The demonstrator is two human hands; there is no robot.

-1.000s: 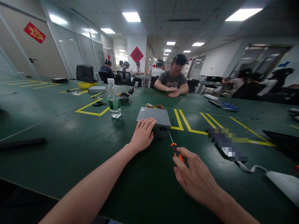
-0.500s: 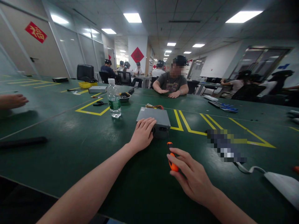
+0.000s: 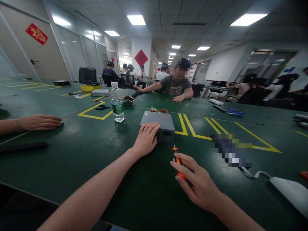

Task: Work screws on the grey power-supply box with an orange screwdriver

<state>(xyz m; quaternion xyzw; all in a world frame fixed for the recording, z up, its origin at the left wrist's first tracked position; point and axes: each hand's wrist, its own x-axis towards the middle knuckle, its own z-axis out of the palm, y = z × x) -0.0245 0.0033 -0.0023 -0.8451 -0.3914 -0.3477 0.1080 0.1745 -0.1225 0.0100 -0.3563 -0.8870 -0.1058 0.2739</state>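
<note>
A grey metal computer power supply (image 3: 163, 120) lies on the green table, its power socket towards me and its coloured cables at the back. My left hand (image 3: 148, 138) grips its left front part, fingers stretched over the top; the thumb is mostly hidden. Between the fingertips and thumb of my right hand (image 3: 192, 175) is an orange-and-black screwdriver (image 3: 178, 162). Its thin shaft points up and away, with the tip at the lower right front of the power supply. Whether the tip sits in a screw is too small to tell.
A water bottle (image 3: 117, 104) stands left of the power supply, near a metal bowl (image 3: 128, 102). On the right lie a blurred-out device (image 3: 231, 150) with a white cable, and blue-handled pliers (image 3: 234, 113). Another person's hand (image 3: 39, 123) rests at left; a person (image 3: 176, 83) sits opposite.
The screwdriver handle has turned and tilted slightly in my right hand. My left hand stays put. The hand at far left has reached further in, and the person opposite has stretched an arm sideways.
</note>
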